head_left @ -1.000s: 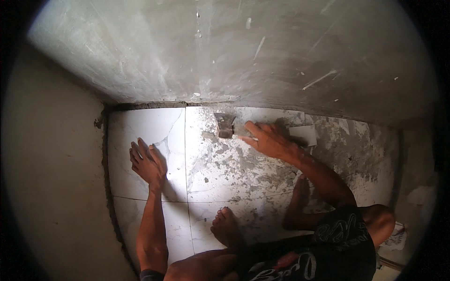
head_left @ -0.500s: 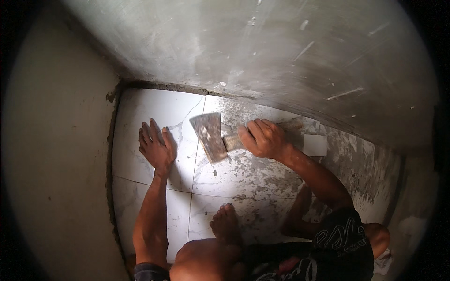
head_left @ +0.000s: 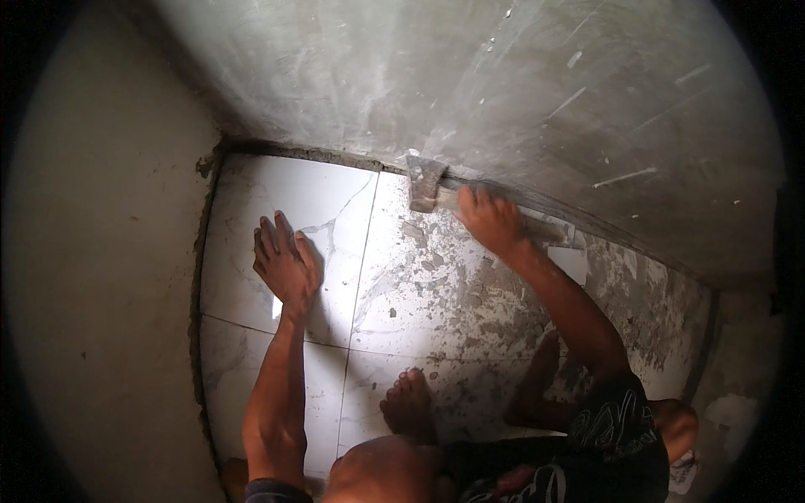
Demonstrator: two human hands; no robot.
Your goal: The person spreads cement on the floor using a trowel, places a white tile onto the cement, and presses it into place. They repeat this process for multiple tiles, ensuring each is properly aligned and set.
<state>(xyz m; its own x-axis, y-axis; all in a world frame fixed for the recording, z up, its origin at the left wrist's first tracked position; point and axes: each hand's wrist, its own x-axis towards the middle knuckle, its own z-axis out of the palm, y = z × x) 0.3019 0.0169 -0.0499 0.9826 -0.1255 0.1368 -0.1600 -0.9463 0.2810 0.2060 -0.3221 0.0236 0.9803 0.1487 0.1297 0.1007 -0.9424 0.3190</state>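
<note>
one right hand (head_left: 490, 220) grips one hatchet (head_left: 426, 184) while one left hand (head_left: 288, 264) lies spread on one white tile (head_left: 335, 272).

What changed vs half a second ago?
The right hand moved the rusty metal-headed hatchet rightward and toward the grey plastered wall, from over the thin dark tile joint to the wall's base. The view shifted slightly. Nothing grasped or released. Unchanged: left hand, spread on the white grey-veined floor tile.
</note>
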